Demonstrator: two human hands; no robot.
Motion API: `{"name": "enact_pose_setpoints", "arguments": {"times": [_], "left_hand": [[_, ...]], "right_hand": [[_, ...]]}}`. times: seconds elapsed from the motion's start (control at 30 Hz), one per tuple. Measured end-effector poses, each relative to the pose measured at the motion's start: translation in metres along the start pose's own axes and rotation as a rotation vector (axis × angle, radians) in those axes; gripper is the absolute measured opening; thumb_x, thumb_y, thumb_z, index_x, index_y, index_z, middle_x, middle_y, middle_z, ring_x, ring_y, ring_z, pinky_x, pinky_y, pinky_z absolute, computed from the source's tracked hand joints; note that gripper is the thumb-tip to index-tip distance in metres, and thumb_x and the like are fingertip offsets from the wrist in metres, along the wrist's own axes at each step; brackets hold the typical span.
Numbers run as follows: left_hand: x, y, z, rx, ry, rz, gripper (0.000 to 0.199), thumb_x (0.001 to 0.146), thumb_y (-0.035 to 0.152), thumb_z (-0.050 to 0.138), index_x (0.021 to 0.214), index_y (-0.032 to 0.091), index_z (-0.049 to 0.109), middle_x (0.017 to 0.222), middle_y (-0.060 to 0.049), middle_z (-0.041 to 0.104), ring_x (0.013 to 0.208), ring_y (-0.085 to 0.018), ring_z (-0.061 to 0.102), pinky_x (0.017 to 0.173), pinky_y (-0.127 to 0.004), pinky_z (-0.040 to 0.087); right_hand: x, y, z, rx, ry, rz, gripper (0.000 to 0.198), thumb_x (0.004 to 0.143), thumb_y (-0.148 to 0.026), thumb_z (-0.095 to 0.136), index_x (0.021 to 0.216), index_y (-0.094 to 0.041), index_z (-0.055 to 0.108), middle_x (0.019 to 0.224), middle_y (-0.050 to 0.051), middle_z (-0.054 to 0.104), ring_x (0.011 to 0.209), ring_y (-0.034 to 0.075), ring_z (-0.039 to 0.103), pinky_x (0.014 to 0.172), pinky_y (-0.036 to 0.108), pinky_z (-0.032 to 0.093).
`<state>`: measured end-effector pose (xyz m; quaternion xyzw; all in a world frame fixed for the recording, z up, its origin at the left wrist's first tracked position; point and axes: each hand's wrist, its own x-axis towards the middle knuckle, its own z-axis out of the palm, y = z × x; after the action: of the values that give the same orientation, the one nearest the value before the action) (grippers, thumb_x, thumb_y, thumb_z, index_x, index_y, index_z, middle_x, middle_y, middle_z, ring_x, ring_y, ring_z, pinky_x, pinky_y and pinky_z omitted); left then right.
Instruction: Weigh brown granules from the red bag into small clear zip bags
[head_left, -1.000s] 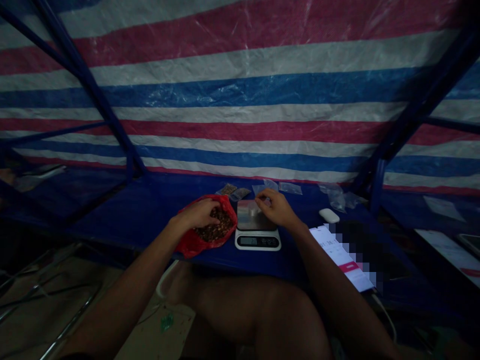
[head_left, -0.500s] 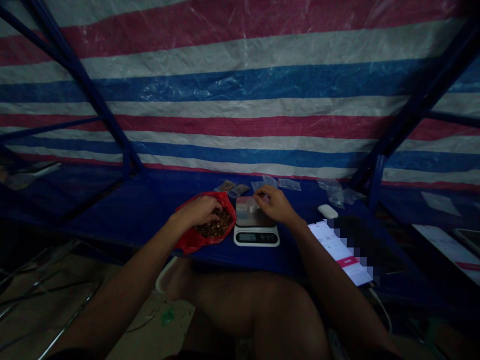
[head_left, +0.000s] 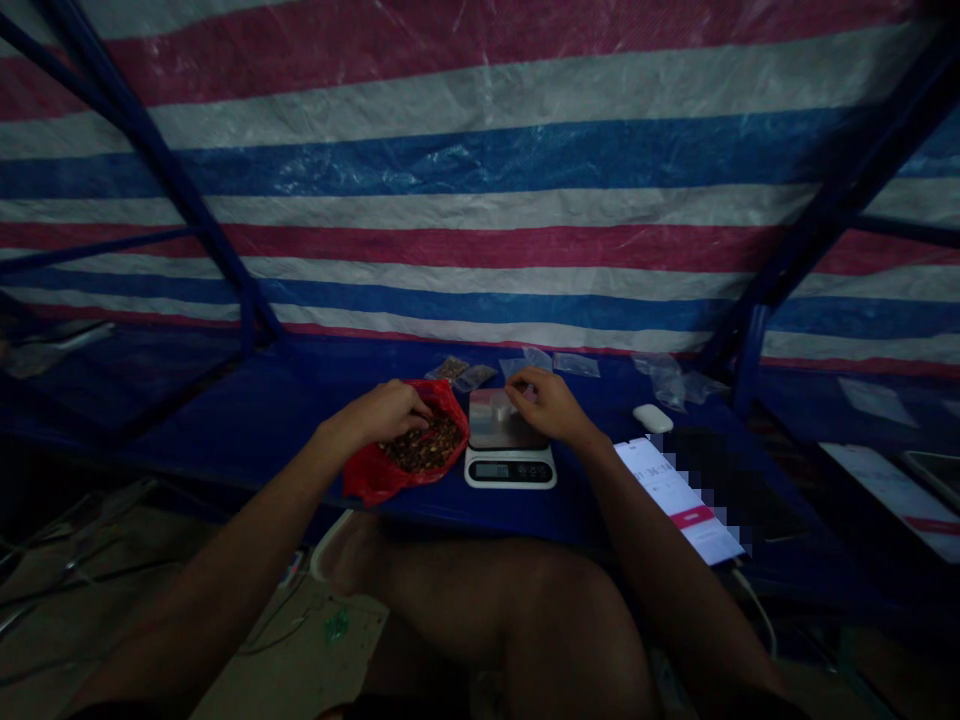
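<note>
A red plastic bag (head_left: pixel 375 480) lies rolled open on the table, with small brown pieces (head_left: pixel 427 448), like seeds or dried bits, inside. My left hand (head_left: pixel 395 410) is over its left side, fingers curled down and closed; anything pinched there is too small to make out. To the right stands a white digital scale (head_left: pixel 510 470) with a metal pan and a lit display. Above the pan's right edge is my right hand (head_left: pixel 546 402), thumb and fingertips together; what they may hold is unclear. A pale patch, perhaps a reflection, shows on the pan.
Small filled clear bags (head_left: pixel 474 377) and flat clear bags (head_left: pixel 576 364) lie behind the scale. A white earbud case (head_left: pixel 652 418) and a lit phone (head_left: pixel 679 500) with a cable are at right. Blue frame bars (head_left: pixel 172 180) and a striped tarp (head_left: pixel 480 160) stand behind.
My left hand has drawn back left and slightly up, uncovering more of the brown pieces. My right hand stays over the scale. The view has shifted slightly.
</note>
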<state>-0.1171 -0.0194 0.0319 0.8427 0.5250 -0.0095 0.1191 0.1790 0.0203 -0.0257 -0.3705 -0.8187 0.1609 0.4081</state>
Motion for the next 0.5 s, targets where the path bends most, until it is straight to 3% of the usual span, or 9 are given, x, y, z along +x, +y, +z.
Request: {"name": "enact_pose_setpoints", "arguments": {"times": [0.3, 0.4, 0.5], "left_hand": [[-0.011, 0.003, -0.031, -0.138, 0.039, 0.032, 0.027, 0.087, 0.033, 0.064, 0.106, 0.030, 0.083, 0.103, 0.000, 0.082, 0.087, -0.020, 0.075, 0.078, -0.024, 0.050], [-0.005, 0.019, -0.046, -0.115, 0.054, 0.088, 0.027, 0.089, 0.034, 0.063, 0.106, 0.031, 0.083, 0.100, 0.001, 0.082, 0.083, -0.019, 0.073, 0.079, -0.025, 0.049], [0.011, 0.047, -0.055, -0.124, 0.083, 0.146, 0.025, 0.088, 0.028, 0.064, 0.105, 0.030, 0.083, 0.105, 0.000, 0.082, 0.091, -0.021, 0.074, 0.083, -0.028, 0.049]], "right_hand": [[0.000, -0.002, -0.003, 0.024, 0.024, 0.014, 0.013, 0.091, -0.026, 0.058, 0.089, -0.021, 0.069, 0.091, 0.007, 0.073, 0.085, 0.024, 0.067, 0.080, 0.040, 0.052], [0.001, -0.001, -0.004, 0.033, 0.050, 0.024, 0.013, 0.091, -0.026, 0.058, 0.091, -0.020, 0.069, 0.092, 0.007, 0.074, 0.084, 0.024, 0.067, 0.080, 0.040, 0.052], [0.002, 0.002, -0.004, 0.040, 0.107, 0.065, 0.015, 0.091, -0.027, 0.059, 0.099, -0.020, 0.069, 0.092, 0.008, 0.074, 0.083, 0.024, 0.068, 0.079, 0.039, 0.053]]}}
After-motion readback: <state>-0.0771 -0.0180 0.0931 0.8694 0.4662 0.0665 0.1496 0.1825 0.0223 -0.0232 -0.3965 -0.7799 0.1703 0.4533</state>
